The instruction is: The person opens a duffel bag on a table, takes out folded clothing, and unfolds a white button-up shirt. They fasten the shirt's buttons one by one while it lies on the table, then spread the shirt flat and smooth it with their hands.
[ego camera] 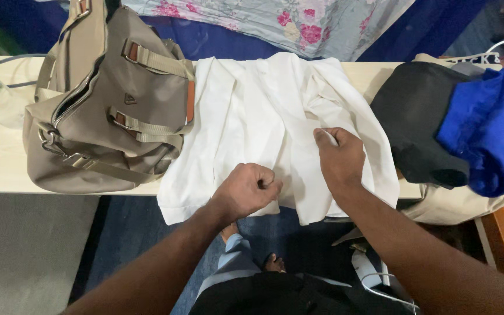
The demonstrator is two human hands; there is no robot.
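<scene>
Closest to the camera, the left hand (pixel 251 189) is balled up, its grip pinching the lower edge of a white shirt (pixel 269 116) near where it hangs off the front of the worktop (pixel 1 169). Just beside it, the right hand (pixel 339 158) lies on the same shirt, fingers pressed together and nipping a fold of the cloth. The shirt is spread flat in the middle of the pale worktop. To its left, touching the sleeve, sits a tan duffel bag (pixel 106 105) with straps. Off right there's a black garment (pixel 421 116) with a blue garment (pixel 488 128) on top. Beyond everything, floral bedding (pixel 275 20).
</scene>
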